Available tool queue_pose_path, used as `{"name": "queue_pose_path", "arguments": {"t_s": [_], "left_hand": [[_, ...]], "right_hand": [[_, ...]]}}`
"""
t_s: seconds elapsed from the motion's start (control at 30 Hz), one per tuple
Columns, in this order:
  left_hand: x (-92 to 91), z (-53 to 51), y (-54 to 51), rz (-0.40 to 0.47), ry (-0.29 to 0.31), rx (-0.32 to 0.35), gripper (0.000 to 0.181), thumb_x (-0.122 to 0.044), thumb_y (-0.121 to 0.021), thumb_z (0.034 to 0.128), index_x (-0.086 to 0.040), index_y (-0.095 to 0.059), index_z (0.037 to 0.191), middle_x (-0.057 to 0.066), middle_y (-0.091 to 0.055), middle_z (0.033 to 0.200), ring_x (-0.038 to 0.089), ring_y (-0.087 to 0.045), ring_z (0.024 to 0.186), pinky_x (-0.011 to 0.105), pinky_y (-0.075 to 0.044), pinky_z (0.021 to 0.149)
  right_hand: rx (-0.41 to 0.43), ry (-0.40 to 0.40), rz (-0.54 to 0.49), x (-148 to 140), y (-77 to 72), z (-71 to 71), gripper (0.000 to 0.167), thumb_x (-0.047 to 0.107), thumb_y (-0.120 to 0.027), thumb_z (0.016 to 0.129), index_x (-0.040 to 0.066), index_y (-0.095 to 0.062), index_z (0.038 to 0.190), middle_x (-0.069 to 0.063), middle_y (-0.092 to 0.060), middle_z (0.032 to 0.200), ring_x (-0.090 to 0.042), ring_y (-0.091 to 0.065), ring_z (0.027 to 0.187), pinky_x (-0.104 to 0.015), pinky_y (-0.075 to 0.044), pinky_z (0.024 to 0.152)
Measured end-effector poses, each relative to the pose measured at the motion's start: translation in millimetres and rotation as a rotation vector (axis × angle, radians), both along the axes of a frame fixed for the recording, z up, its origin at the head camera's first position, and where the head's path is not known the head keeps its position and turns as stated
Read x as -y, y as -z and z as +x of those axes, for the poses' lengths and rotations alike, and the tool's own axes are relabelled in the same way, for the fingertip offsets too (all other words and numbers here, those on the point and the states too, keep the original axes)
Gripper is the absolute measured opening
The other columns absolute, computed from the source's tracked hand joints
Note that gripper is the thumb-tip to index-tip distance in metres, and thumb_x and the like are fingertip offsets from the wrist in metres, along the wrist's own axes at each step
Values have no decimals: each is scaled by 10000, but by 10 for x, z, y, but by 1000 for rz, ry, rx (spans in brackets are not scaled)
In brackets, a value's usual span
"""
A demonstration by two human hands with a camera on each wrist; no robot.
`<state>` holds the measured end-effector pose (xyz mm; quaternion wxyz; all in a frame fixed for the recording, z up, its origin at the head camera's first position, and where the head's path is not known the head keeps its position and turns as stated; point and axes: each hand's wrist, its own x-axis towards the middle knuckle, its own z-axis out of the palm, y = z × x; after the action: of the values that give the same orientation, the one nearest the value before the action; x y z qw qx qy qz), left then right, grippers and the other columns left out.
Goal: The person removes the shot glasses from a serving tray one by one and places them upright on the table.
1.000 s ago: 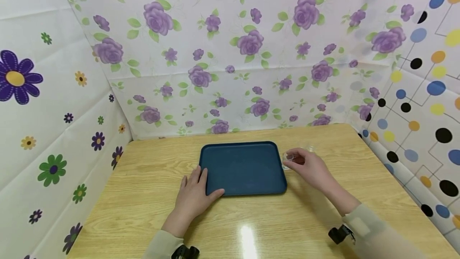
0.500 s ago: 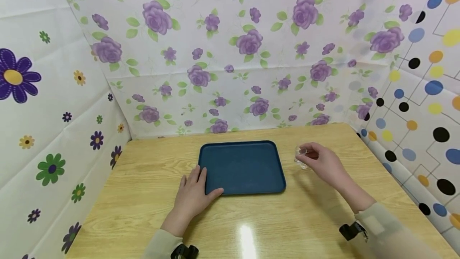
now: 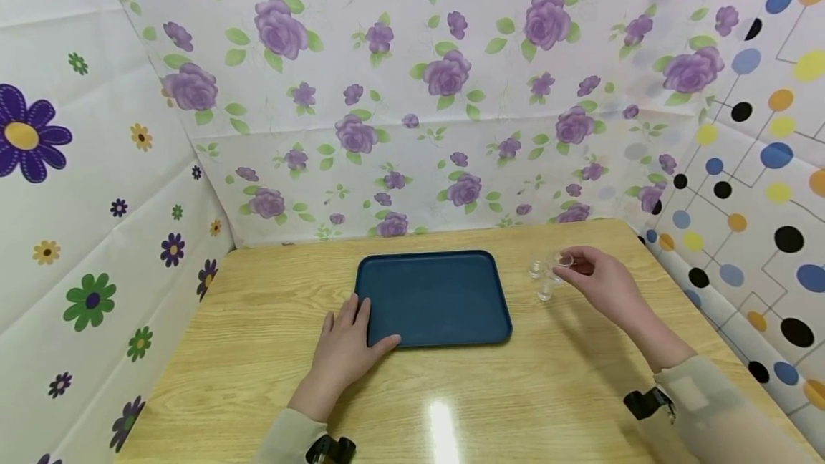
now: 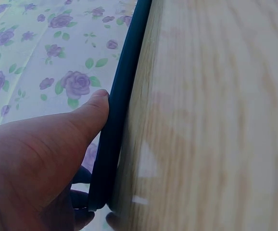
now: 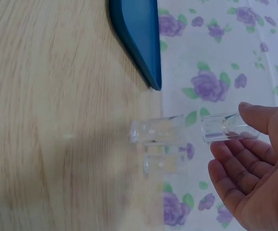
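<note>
In the head view my right hand [image 3: 602, 281] pinches a small clear shot glass [image 3: 562, 261] by its rim, thumb against fingers. The right wrist view shows this held glass [image 5: 228, 127] raised above the table. Beside it in the head view, two more clear shot glasses stand on the table: one further back [image 3: 536, 268], one nearer the front [image 3: 544, 291]. My left hand [image 3: 346, 346] rests at the front left corner of a dark blue rectangular tray [image 3: 435, 299], fingers extended over its left rim. In the left wrist view its thumb [image 4: 98, 108] touches the front rim.
The light wood table [image 3: 271, 378] bears a bright reflection near the front. A white floral cloth [image 3: 387, 92] hangs behind it. Patterned cloths hang at the left [image 3: 84, 235] and the right [image 3: 741, 163]. Cameras are strapped at both wrists.
My right hand has moved right and slightly back, away from the tray's right edge, with the shot glass in its fingers. The standing glasses are more visible. My left hand stays put.
</note>
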<state>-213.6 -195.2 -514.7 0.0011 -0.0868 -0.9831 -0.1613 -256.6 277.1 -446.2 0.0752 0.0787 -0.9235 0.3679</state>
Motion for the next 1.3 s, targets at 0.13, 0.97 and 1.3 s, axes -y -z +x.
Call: {"name": "queue_pose_path", "arguments": {"t_s": [0.13,0.97,1.3], "left_hand": [[1,-2,15,2,0,4,1041,-733,-657,1015,-15,-376,1714,264,-266,1779,444,-279,1639,687,-153,1326],[4,-8,29,-15,-4,3,1024,-737,-649,1016,-45,-379,1722,258,-262,1782,443,-276,1641,686,-151,1327],[4,-1,24,2,-2,9,1021,-735,-652,1016,-50,-379,1723,254,-258,1785,437,-265,1646,692,-143,1326]], "right_hand": [[9,8,-3,-87,31,1,594,455,-686,1114,10,-640,1505,-177,-729,1305,-358,-719,1164,-532,-631,906],[118,59,-11,-366,459,-192,597,386,-695,1121,-73,-607,1491,-256,-695,1354,-431,-671,1215,-543,-611,933],[127,72,-34,-319,560,-228,578,369,-716,1111,-71,-616,1473,-263,-697,1359,-437,-672,1218,-561,-605,959]]}}
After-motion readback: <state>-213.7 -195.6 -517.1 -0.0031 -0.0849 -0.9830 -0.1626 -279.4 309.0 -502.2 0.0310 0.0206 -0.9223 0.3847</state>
